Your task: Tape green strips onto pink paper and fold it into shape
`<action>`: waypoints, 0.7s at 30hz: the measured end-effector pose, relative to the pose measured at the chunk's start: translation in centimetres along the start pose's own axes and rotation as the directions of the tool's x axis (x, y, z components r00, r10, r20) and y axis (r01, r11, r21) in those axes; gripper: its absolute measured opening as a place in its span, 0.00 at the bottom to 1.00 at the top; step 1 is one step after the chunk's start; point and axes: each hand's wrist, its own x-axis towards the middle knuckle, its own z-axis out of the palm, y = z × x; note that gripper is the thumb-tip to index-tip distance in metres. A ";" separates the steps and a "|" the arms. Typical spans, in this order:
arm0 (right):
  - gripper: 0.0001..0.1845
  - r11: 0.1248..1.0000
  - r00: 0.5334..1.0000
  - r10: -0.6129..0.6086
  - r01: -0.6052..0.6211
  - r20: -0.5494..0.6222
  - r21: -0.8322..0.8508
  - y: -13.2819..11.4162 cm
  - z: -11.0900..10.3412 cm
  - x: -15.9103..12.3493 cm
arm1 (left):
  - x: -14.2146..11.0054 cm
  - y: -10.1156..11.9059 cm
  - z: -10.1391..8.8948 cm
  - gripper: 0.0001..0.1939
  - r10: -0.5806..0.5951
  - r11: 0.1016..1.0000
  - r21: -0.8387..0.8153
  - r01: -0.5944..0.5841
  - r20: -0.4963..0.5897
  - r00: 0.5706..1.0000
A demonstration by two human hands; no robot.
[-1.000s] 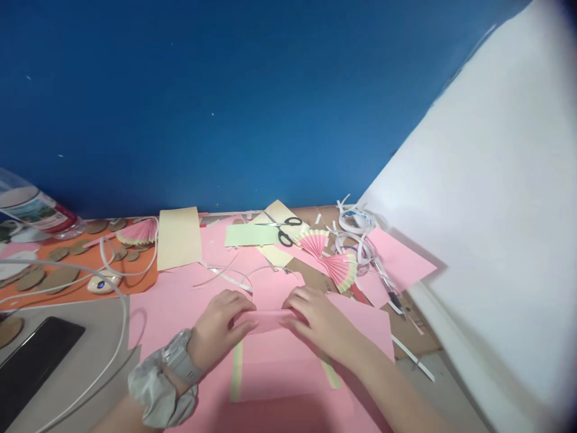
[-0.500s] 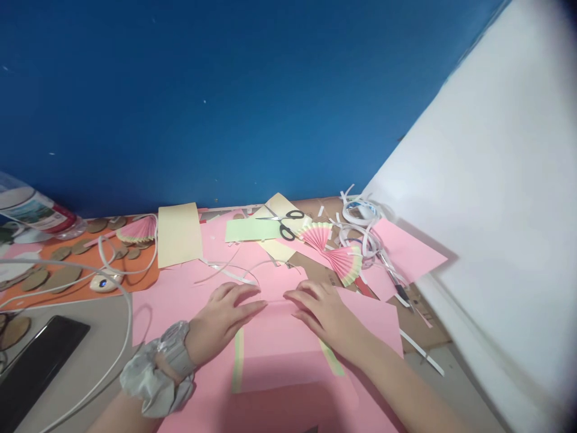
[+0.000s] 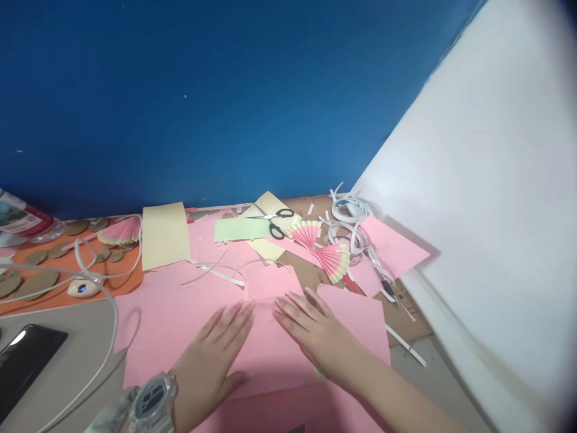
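Observation:
A pink sheet of paper (image 3: 265, 355) lies in front of me on larger pink paper, with a fold along its far edge between my fingertips. My left hand (image 3: 220, 343) rests flat on its left part, fingers stretched out and thumb apart. My right hand (image 3: 311, 328) presses on the right part, its fingers spread, palm down. The green and yellow strips along the sheet's sides are mostly covered by my hands; a bit of green shows under the right one. Just beyond lie a thin white strip (image 3: 220, 275) and a narrow curled strip.
Scissors (image 3: 273, 222) lie on green paper (image 3: 238, 229) at the back, beside a pleated pink fan (image 3: 331, 257). White strip coils (image 3: 349, 210) and a craft knife (image 3: 381, 273) sit at right. A yellow sheet (image 3: 166, 236), bottle (image 3: 27, 219), white cable and phone (image 3: 33, 355) are at left.
My fingers have gone from pinching the pink sheet's folded edge to lying flat on it. My left hand has turned palm down, showing the watch face. The view has shifted slightly right.

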 end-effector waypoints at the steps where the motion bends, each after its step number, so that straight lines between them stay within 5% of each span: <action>1: 0.25 1.000 1.000 0.003 -0.003 0.010 0.010 0.1 -0.1 -0.1 | -0.5 -0.1 0.1 0.35 0.007 1.000 0.001 -0.007 -0.009 1.000; 13: 0.32 0.997 1.000 0.029 -0.030 0.013 0.069 -2.9 0.5 1.6 | -7.2 -0.8 0.7 0.42 -0.171 0.981 0.099 0.170 0.006 0.985; 21: 0.31 0.992 0.993 0.115 -0.116 0.024 0.048 -3.3 1.2 1.4 | -8.8 -0.6 1.3 0.42 -0.267 0.959 0.098 0.266 -0.003 0.964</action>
